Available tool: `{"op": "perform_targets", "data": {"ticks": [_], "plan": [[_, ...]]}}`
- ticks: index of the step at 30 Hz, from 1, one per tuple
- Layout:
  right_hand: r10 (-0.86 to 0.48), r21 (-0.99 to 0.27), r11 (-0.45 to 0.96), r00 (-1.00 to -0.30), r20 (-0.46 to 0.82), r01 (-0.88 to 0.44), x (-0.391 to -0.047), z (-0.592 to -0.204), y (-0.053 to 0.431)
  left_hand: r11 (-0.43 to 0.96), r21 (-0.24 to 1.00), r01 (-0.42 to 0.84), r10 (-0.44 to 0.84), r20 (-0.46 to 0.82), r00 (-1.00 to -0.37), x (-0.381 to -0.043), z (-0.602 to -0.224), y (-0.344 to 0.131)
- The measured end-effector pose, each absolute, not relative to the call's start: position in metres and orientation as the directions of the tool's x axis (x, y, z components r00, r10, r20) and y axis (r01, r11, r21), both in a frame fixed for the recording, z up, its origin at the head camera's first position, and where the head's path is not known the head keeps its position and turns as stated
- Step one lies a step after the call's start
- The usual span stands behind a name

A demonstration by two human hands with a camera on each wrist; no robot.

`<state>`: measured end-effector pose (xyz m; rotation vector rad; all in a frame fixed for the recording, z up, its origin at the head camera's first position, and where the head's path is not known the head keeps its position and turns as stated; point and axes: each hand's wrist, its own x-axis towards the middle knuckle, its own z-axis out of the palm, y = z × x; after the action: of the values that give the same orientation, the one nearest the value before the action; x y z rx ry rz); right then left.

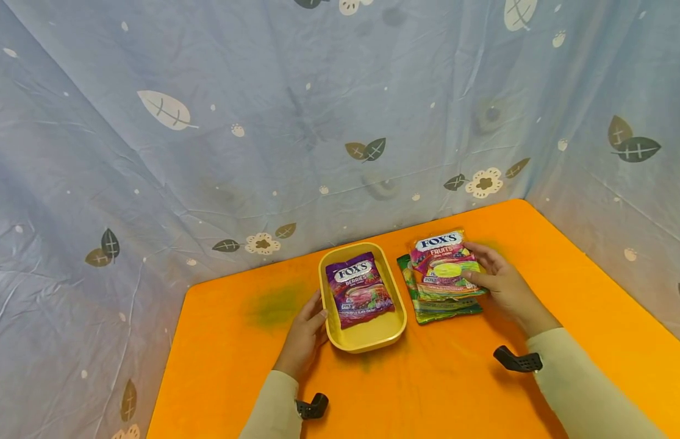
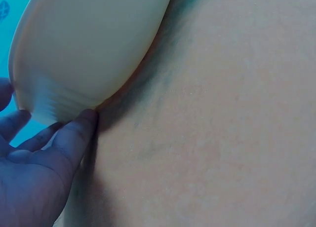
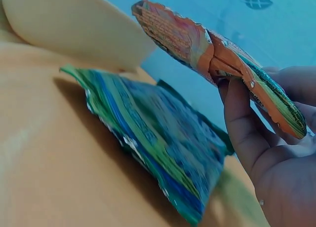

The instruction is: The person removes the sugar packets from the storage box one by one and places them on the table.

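Note:
A yellow tray (image 1: 367,344) holds a purple bag of berries candy (image 1: 357,289). My left hand (image 1: 305,335) rests against the tray's left side, fingertips on its outer wall, also visible in the left wrist view. To the right, my right hand (image 1: 504,286) pinches a pink and orange bag of fruits candy (image 1: 443,262) by its right edge, thumb on top. The right wrist view shows this bag raised above the pile, tilted. Below it lie green candy bags (image 1: 449,311), mostly covered in the head view; their exact number is hidden.
The orange tabletop (image 1: 235,360) has dark greenish smudges. A blue-grey curtain (image 1: 263,152) with leaf and flower prints hangs behind and at both sides of the table. Each wrist carries a black camera mount (image 1: 518,360).

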<state>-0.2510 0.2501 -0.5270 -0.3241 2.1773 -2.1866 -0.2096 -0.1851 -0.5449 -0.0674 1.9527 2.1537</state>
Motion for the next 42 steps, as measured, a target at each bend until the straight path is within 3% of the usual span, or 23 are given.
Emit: {"op": "perform_targets", "data": {"ticks": [11, 19, 35, 39, 42], "plan": [[-0.146, -0.995, -0.038, -0.984, 0.100, -0.095, -0.244, -0.536, 0.282, -0.092, 0.975, -0.201, 0.138, -0.187, -0.973, -0.211, -0.546, -0.185], [-0.125, -0.995, 0.028, -0.988, 0.088, -0.092, -0.240, -0.542, 0.304, -0.093, 0.977, -0.194, 0.140, -0.180, -0.974, -0.210, -0.546, -0.185], [-0.161, -0.966, -0.248, -0.980, 0.115, -0.073, -0.243, -0.558, 0.337, -0.115, 0.974, -0.196, 0.153, -0.177, -0.972, -0.210, -0.545, -0.186], [-0.168, -0.973, -0.220, -0.980, 0.110, -0.072, -0.244, -0.561, 0.343, -0.114, 0.973, -0.202, 0.151, -0.184, -0.971, -0.211, -0.544, -0.185], [-0.164, -0.993, -0.097, -0.983, 0.080, -0.065, -0.245, -0.560, 0.347, -0.116, 0.972, -0.205, 0.150, -0.187, -0.971, -0.211, -0.544, -0.186]]}}
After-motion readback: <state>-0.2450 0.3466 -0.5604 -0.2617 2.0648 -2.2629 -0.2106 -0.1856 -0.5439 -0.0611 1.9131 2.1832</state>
